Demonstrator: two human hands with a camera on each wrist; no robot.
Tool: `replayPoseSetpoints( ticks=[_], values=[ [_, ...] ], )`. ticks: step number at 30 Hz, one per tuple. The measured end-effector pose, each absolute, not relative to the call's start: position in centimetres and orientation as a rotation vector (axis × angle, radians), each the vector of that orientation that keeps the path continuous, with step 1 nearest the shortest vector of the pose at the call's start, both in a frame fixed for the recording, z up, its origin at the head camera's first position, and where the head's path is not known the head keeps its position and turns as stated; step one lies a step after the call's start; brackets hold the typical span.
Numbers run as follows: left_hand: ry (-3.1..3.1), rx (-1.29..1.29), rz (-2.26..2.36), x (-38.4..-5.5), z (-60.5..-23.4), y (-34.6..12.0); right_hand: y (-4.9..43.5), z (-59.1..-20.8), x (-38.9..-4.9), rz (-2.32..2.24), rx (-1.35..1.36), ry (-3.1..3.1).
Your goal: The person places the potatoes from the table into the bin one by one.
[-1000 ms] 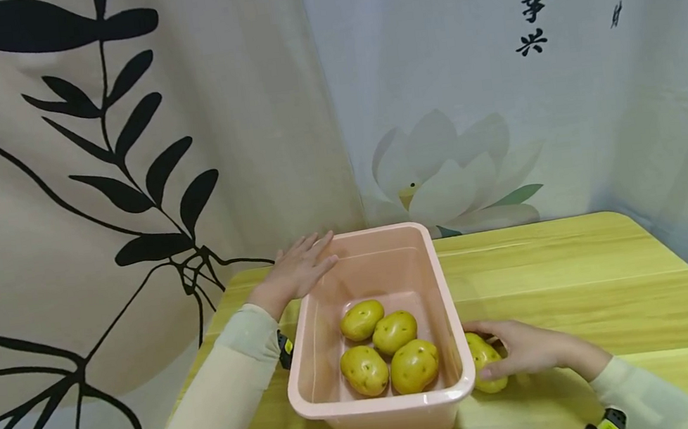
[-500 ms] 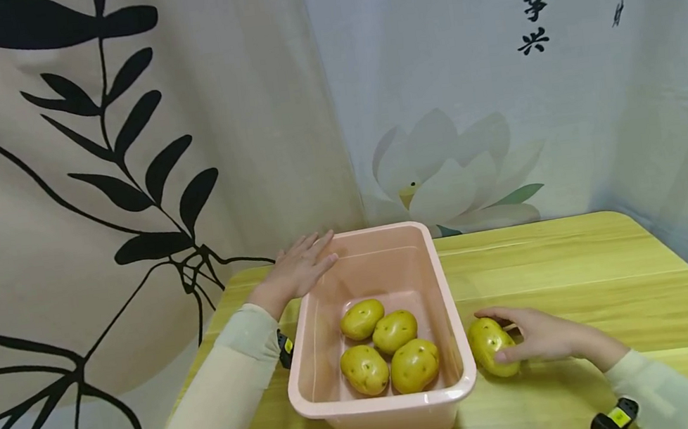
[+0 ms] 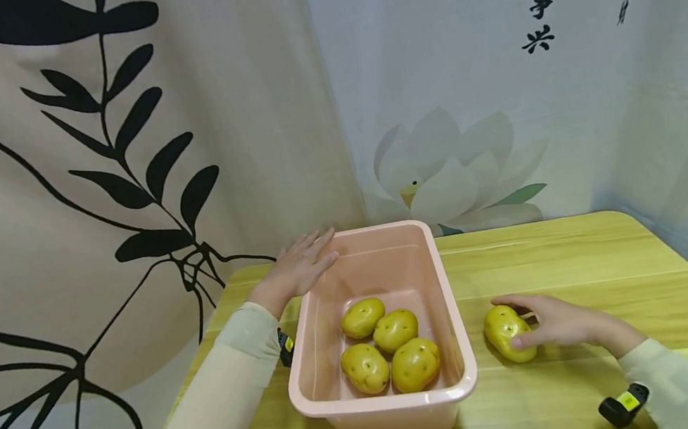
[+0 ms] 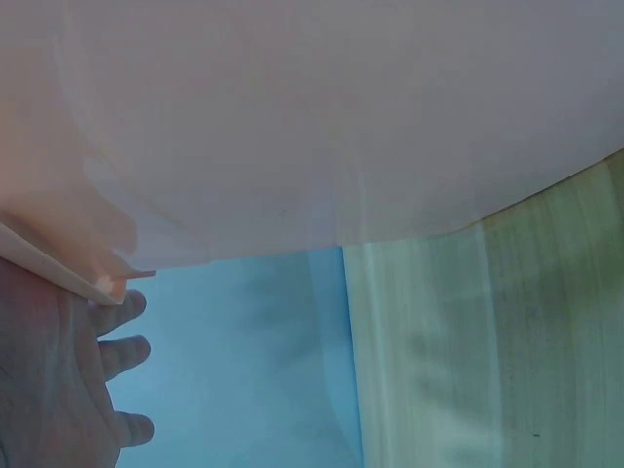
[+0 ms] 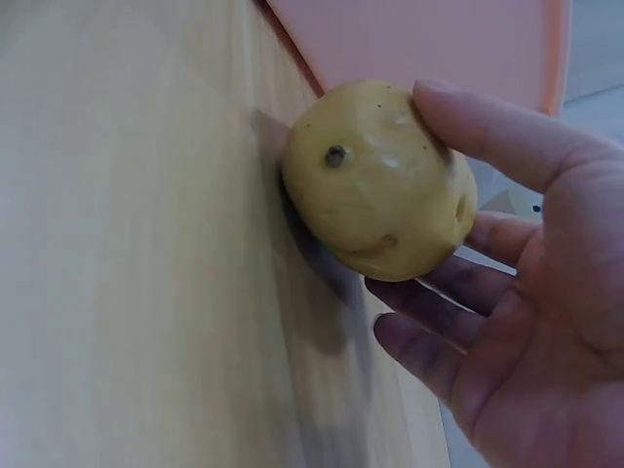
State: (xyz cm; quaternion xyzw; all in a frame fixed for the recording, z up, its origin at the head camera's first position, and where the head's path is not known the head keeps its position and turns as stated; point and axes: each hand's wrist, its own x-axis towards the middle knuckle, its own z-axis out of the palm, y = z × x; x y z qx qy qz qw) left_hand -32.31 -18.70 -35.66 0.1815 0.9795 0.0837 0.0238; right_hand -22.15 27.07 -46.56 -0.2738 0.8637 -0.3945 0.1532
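Note:
A pink plastic tub (image 3: 384, 402) stands on the table with several yellow potatoes (image 3: 415, 365) on its floor. My left hand (image 3: 294, 271) rests on the tub's far left rim, fingers stretched out; in the left wrist view the fingertips (image 4: 127, 357) show just past the rim. To the right of the tub, my right hand (image 3: 554, 321) holds another potato (image 3: 506, 335) between thumb and fingers, close over the table. The right wrist view shows the thumb (image 5: 487, 132) on one side of this potato and the fingers curled under the other.
The wooden table (image 3: 592, 271) extends to the right of the tub, with its left edge near my left arm. Behind it hangs a pale curtain (image 3: 455, 74) printed with leaves, a lotus and writing. Each wrist carries a small black camera (image 3: 623, 405).
My right hand has moved right and slightly away from me with the potato, from against the tub's right side to a short gap from it. The left hand stays on the rim.

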Motion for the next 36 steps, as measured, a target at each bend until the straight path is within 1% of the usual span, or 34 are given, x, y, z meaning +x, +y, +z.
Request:
replayPoseSetpoints(
  ticks=[8, 20, 28, 36],
  values=[
    [3.022, 0.575, 0.256, -32.1, -35.3, -18.5, 27.4, -46.1, -22.2, -1.130, -0.756, 2.420],
    [3.017, 0.579, 0.274, -32.3, -35.5, -18.5, 25.1, -45.5, -21.5, -1.096, -0.808, 2.530],
    [3.019, 0.590, 0.287, -32.2, -35.5, -18.5, 23.6, -46.8, -21.1, -1.003, -0.839, 2.718],
    [3.018, 0.585, 0.277, -32.0, -35.4, -18.5, 22.6, -47.9, -21.1, -1.001, -0.852, 2.779]
  ],
)
